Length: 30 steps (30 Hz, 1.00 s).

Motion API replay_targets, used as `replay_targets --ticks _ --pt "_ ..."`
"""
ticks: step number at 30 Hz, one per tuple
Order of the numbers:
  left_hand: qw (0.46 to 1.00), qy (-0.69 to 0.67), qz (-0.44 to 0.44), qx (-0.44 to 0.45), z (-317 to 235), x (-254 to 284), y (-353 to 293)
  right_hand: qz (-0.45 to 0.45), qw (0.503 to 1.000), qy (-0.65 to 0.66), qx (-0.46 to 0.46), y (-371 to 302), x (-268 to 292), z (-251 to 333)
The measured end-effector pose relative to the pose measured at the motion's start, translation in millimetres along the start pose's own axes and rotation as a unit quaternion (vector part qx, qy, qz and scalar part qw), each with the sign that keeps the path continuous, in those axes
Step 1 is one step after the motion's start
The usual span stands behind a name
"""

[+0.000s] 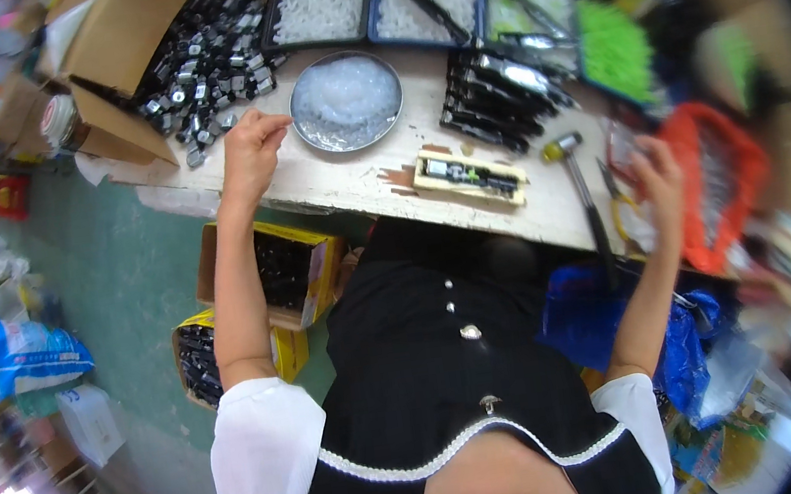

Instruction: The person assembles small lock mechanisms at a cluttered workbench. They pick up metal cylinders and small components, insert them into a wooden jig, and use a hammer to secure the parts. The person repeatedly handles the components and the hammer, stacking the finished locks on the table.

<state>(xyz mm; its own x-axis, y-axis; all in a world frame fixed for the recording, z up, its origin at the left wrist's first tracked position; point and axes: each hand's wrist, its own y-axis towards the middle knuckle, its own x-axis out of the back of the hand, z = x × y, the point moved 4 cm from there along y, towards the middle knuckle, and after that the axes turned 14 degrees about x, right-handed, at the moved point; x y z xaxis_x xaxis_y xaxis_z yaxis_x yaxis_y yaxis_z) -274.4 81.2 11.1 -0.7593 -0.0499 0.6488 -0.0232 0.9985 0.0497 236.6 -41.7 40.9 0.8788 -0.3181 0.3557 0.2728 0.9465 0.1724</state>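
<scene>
My left hand (251, 162) is beside the left rim of a round metal dish (389, 128) that holds a whitish, translucent mass. Its thumb and forefinger are pressed together; anything between them is too small to see. At the right of the bench my right hand (658, 178), its fingers blurred, is beside an open red bag (752, 162) of small pale pieces. A yellow-handled tool (628, 219) lies close by it. Between my hands, a cream-coloured holder (420, 179) carries a slim black-and-silver assembly. A hammer (585, 192) with a yellowish head lies right of the holder.
Several black parts (486, 100) lie in a row behind the holder. Trays of white pieces (321, 5) and bright green pieces (614, 53) line the back. Black-and-silver parts (209, 57) are heaped at the back left. Yellow boxes (320, 262) of dark parts stand below the bench.
</scene>
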Motion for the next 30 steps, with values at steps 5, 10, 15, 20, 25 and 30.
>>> replay_targets --ticks 5,10,15,20,25,30 --pt "0.993 0.108 0.026 -0.045 -25.8 -7.1 7.0 0.01 1.0 -0.006 0.014 -3.2 -10.1 0.4" --pt "0.972 0.209 0.046 -0.098 -34.2 -18.8 16.7 0.047 0.998 -0.007 0.043 -1.4 -15.5 -16.5" --pt "0.942 0.284 0.075 -0.159 -40.1 -38.7 22.4 0.055 0.997 -0.032 0.039 -5.3 -27.8 -3.9" --pt "0.931 0.309 0.122 -0.155 -36.1 -53.6 17.9 0.052 0.998 -0.004 0.029 -8.0 -37.9 -2.9" --pt "0.974 0.181 0.099 -0.096 -38.7 -35.2 22.4 0.059 0.997 0.02 0.038 -10.2 -45.3 -4.0" --pt "0.966 0.205 0.114 -0.11 -40.2 -47.6 9.6 0.12 0.992 0.011 0.049 -11.3 -66.9 7.8"
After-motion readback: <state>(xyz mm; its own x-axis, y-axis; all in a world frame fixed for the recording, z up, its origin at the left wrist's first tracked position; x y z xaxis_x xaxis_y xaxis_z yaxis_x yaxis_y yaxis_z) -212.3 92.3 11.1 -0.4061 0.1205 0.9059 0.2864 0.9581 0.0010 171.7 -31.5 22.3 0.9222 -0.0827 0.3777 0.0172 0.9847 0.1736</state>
